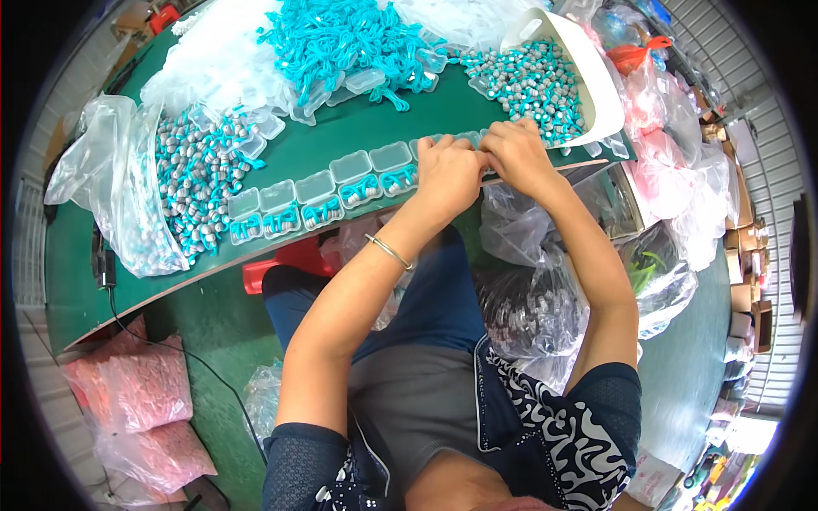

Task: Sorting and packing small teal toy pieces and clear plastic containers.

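Note:
A row of small clear plastic boxes with raised lids runs along the table's front edge. Several hold coiled teal cords with small grey pieces. At the row's right part, my left hand is bent down over the boxes, its fingers curled. My right hand is right beside it, fingertips meeting the left hand's, also curled. What the fingers grip is hidden beneath them. Beyond the hands, a pile of grey pieces with teal cords spills from a white bin lying on its side.
On the green table lie a heap of teal cords, a mound of clear boxes and a clear bag beside more grey pieces. A black cable hangs off the left edge. Bags crowd below the right side.

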Demonstrator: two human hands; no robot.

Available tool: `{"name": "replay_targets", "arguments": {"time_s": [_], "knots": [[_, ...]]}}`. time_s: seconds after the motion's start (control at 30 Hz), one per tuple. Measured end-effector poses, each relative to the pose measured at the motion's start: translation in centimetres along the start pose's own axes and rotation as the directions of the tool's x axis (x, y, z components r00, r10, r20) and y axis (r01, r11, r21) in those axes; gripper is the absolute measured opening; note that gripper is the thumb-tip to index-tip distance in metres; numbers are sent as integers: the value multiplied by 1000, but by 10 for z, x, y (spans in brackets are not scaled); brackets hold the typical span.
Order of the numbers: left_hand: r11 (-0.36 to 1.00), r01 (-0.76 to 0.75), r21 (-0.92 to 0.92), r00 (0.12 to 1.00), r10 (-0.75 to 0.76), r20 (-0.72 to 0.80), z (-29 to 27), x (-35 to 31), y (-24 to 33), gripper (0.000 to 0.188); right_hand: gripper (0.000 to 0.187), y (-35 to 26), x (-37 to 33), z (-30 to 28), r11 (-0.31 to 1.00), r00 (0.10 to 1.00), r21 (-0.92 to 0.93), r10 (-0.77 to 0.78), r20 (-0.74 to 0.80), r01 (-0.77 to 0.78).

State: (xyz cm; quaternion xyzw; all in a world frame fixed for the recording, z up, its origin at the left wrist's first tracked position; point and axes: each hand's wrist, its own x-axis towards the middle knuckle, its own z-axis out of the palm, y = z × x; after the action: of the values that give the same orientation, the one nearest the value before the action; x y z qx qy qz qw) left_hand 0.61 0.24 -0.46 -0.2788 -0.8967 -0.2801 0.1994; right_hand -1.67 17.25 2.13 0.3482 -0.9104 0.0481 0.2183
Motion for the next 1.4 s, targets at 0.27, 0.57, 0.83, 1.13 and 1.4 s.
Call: {"name": "replay_targets", "arguments": {"time_s": [0.27, 0.57, 0.83, 1.13, 1.4], "knots": [[997, 30, -70, 1000, -29, 9, -5, -3, -3, 33, 6, -5, -8, -18, 980, 991, 149, 133, -17, -129], [999, 36, 15, 994, -38, 104, -12, -2, -9, 35, 8, -15, -20, -16, 986, 993, 127, 98, 59, -105], [999, 45, -25, 991, -42, 125, -31, -2, -11, 34, 10, -5, -15, -22, 964, 981, 183, 195, 6, -193], [995, 15, -98, 999, -12, 35, -115, -21, -57, 30, 6, 43, 4, -7, 929, 939, 220, 326, -113, -296], [955, 297, -14, 954, -298, -30, -181, -73, -117, 27, 26, 60, 60, 45, 829, 877, -366, 476, 66, -423]]}}
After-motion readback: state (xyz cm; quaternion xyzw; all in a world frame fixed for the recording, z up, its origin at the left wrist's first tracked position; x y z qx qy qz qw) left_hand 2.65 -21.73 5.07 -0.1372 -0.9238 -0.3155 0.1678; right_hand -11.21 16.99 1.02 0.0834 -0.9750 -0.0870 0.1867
